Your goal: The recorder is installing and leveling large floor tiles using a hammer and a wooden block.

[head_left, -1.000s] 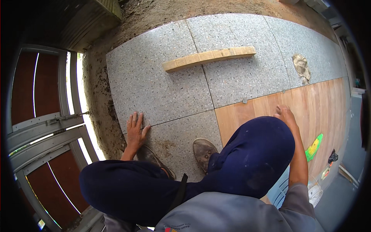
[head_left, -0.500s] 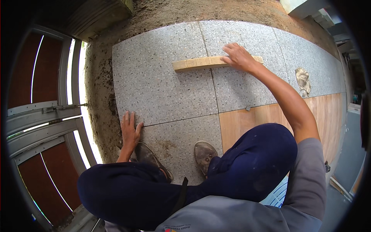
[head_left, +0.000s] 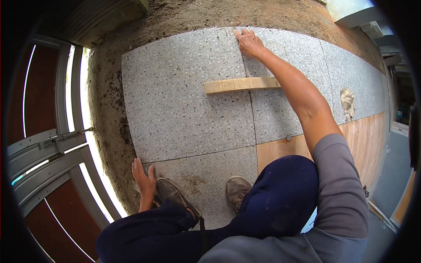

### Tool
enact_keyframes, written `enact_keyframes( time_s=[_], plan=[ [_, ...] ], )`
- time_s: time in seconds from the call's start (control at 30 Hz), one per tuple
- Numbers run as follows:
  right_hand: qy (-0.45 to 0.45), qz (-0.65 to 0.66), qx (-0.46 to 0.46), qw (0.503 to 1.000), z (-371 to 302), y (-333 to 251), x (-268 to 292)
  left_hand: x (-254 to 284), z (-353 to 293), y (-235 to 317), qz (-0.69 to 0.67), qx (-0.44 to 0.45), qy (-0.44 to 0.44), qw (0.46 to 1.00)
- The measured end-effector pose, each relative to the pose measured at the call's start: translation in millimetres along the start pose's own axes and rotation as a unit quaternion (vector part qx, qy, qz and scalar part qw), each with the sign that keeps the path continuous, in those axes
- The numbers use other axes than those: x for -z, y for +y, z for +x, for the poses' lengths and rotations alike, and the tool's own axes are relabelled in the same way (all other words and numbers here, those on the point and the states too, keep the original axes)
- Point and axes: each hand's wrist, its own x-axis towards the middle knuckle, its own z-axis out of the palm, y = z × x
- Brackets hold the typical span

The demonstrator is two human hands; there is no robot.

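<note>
Granite slabs (head_left: 184,101): from my feed, the big speckled grey ones fill most of the view, laid edge to edge on the ground with thin joints between them; the work in hand looks to me like setting or checking them.
Bare earth (head_left: 105,109): a strip of raw dirt runs along the left and far edges, so I judge the paving stops there (no slab covers it).
Wood-look tiles (head_left: 364,140): orange-brown boards butt against the grey slabs on the right, already down.
Wooden batten (head_left: 241,84): lies flat across the joint between two far slabs, nobody holding it.
Right hand (head_left: 249,42): arm stretched far out, palm down and fingers spread flat at the far end of that same joint, right at the dirt edge; it presses, it grasps nothing.
Left hand (head_left: 144,180): flat on the near left corner where slab meets dirt, fingers open, holding nothing, just beside my left shoe (head_left: 175,197).
Rag (head_left: 347,103): crumpled pale lump on a slab to the right, well apart from both hands.
Progress: I'd say the slabs in view are placed; joints look unfilled.
</note>
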Motion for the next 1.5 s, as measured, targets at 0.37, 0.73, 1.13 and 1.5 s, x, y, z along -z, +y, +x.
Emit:
enact_keyframes(
  time_s=[0.37,0.73,1.13,1.5],
  plan=[
    [0.094,-0.041,0.022,0.994,9,5,-33,4,-24,5,0.041,-0.005,-0.031,0.999],
    [0.181,-0.036,0.105,0.977,15,52,-51,-19,-15,1,0.068,-0.051,-0.011,0.996],
    [0.109,-0.023,0.195,0.975,-13,55,-40,-18,-21,2,0.056,-0.055,-0.009,0.997],
    [0.019,0.063,0.204,0.977,-36,56,-26,-21,-16,4,0.068,-0.052,-0.009,0.996]
  ],
)
